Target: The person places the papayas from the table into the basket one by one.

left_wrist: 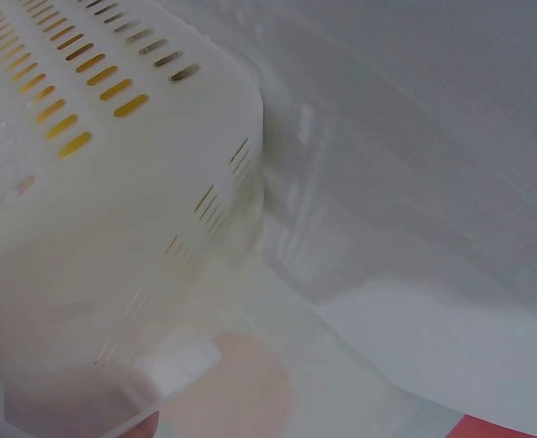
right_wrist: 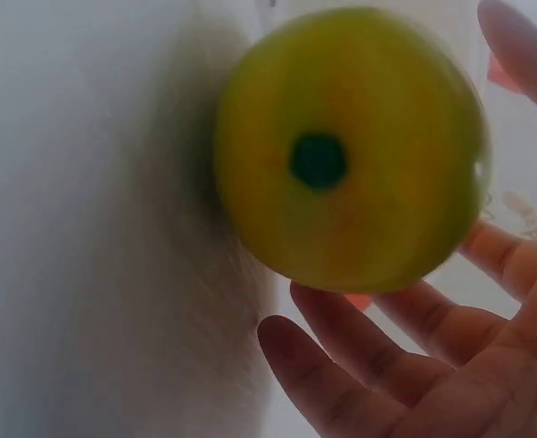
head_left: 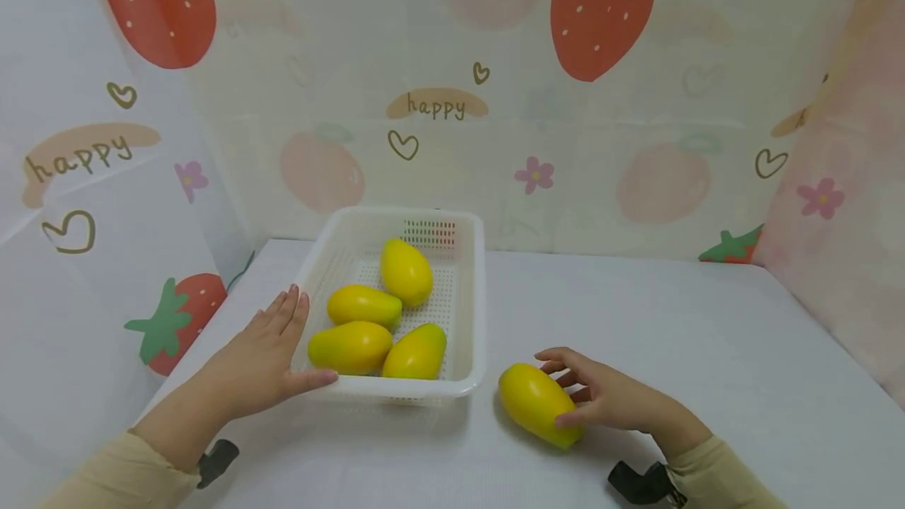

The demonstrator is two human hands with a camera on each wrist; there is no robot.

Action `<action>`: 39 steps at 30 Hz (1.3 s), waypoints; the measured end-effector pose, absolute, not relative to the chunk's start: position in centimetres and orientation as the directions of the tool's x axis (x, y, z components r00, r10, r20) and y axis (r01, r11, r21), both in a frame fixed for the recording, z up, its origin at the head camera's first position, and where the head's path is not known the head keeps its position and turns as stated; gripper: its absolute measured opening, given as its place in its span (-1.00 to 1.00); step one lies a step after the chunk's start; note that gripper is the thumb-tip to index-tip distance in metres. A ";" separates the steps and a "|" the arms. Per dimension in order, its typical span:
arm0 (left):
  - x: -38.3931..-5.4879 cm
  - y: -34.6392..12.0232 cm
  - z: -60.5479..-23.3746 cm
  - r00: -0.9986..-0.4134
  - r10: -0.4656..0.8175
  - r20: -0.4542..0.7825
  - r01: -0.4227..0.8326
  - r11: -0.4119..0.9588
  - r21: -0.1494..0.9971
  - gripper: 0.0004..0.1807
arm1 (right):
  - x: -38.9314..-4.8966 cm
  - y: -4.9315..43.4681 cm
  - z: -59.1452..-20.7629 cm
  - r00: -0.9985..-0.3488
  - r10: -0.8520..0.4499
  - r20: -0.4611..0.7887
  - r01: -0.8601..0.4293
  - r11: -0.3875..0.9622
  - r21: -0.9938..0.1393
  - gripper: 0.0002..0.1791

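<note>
A white plastic basket (head_left: 468, 297) with slotted walls holds several yellow mangoes (head_left: 406, 272), greenish at their tips. My left hand (head_left: 258, 360) rests at its near left corner, fingers straight along the left rim and thumb stretched over the front rim. In the left wrist view the basket's wall (left_wrist: 159, 182) fills the left side. Right of the basket, another mango (head_left: 533, 403) lies on the table. Beside it is my right hand (head_left: 608, 395), fingers spread and loosely bent around its right side. The right wrist view shows this mango (right_wrist: 350, 219) end-on with a dark green spot, thumb held apart from it.
A white cloth covers the table (head_left: 636, 320). Printed curtains (head_left: 438, 38) with strawberries, hearts and flowers stand behind it and at both sides. Black wrist-worn devices (head_left: 218, 462) sit by the sleeves.
</note>
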State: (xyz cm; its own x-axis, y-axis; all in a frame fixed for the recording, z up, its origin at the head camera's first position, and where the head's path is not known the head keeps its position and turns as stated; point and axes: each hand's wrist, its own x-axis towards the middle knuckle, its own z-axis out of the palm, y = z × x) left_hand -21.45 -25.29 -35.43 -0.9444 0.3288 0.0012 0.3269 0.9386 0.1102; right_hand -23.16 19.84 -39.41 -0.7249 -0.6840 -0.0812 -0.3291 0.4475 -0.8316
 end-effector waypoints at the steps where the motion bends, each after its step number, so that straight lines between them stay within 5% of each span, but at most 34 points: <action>1: -21.5 -25.3 -35.5 -0.944 0.329 0.002 0.327 0.939 0.112 0.30 | -23.1 19.8 -39.5 -0.723 -0.685 -0.091 -0.324 0.452 -0.831 -0.21; 11: -21.4 -25.2 -35.3 -0.943 0.332 0.012 0.331 0.937 0.110 0.29 | -23.1 19.8 -39.9 -0.719 -0.691 -0.074 -0.339 0.441 -0.831 -0.14; 26: -21.1 -25.0 -34.8 -0.943 0.332 0.010 0.332 0.938 0.102 0.31 | -23.3 20.6 -40.5 -0.754 -0.650 -0.097 -0.363 0.536 -0.762 -0.23; 39: -21.0 -24.9 -34.7 -0.943 0.332 0.010 0.331 0.937 0.112 0.31 | -23.7 21.1 -40.8 -0.803 -0.596 -0.008 -0.350 0.483 -0.803 -0.41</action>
